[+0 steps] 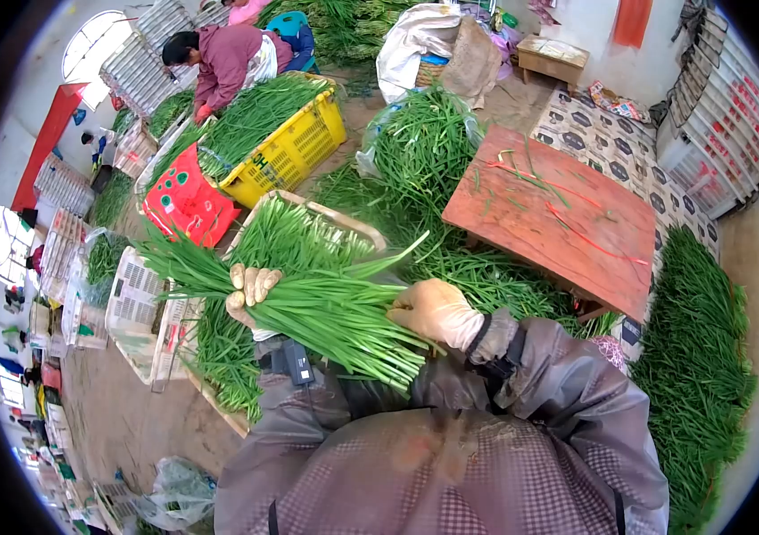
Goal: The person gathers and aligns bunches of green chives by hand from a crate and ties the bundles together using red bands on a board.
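A bunch of long green stalks (335,325) lies across in front of my body, leaves to the left and pale cut ends to the lower right. Gloved fingers of my left hand (253,290) wrap round its leafy part. At the right edge of the bunch is my right hand (436,312), also gloved, its thumb and fingers pinched together at the stalks; what lies between the fingertips is too small to make out. Just beyond the bunch, a pale crate (335,212) holds more stalks.
To the right stands a low red wooden table (558,214) with red strips and loose leaves. A yellow crate (295,143) of greens is ahead left, a person (232,58) bending behind it. Greens (696,374) are heaped along the right wall. White crates (134,312) stand left.
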`<state>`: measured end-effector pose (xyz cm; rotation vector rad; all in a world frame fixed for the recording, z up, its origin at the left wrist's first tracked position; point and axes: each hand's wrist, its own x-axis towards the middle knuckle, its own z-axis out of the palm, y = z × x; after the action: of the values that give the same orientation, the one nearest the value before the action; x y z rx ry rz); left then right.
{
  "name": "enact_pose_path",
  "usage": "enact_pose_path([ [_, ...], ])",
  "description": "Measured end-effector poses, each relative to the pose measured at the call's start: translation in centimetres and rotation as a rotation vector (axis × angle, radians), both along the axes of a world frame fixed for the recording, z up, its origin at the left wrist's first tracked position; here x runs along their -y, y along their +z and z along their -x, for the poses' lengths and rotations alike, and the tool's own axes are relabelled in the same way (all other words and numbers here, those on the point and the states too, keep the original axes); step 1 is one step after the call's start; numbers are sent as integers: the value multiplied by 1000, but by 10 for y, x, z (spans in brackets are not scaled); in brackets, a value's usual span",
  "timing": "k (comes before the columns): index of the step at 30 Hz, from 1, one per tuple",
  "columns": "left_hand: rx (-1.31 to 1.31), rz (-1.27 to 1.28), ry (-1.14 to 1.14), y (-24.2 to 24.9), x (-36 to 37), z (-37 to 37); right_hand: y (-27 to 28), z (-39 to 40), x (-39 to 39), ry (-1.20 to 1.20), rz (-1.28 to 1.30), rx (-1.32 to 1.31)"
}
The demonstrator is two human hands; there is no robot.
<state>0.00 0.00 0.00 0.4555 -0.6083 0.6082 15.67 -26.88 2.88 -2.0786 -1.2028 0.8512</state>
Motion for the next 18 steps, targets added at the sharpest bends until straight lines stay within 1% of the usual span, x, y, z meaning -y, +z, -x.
enact_pose_path([
  [2,-5,36,6,2,5,0,-8,-3,-3,-108,-55,-384],
  [3,-7,63,14,-7,11,-3,-4,-6,3,-134,-13,-534],
  [5,-29,57,32,-4,6,-3,7,-10,3,-169,18,-859],
  [6,-33,75,45,-5,6,-1,5,-10,5,-140,-62,-1020],
  [7,-49,95,57,-6,6,3,2,-11,10,-83,-136,-1242],
  [10,-57,117,89,-12,1,2,10,-21,25,-3,-314,-1472],
  [13,-97,133,110,-19,-1,5,28,-31,42,-24,-443,-1376],
  [14,-115,138,113,-20,-2,6,36,-35,51,34,-467,-1358],
  [15,-132,155,122,-20,-2,5,39,-42,64,119,-427,-1239],
  [17,-167,198,147,-20,2,7,67,-50,74,284,18,-942],
  [18,-177,188,140,-24,-1,8,66,-44,67,346,158,-707],
])
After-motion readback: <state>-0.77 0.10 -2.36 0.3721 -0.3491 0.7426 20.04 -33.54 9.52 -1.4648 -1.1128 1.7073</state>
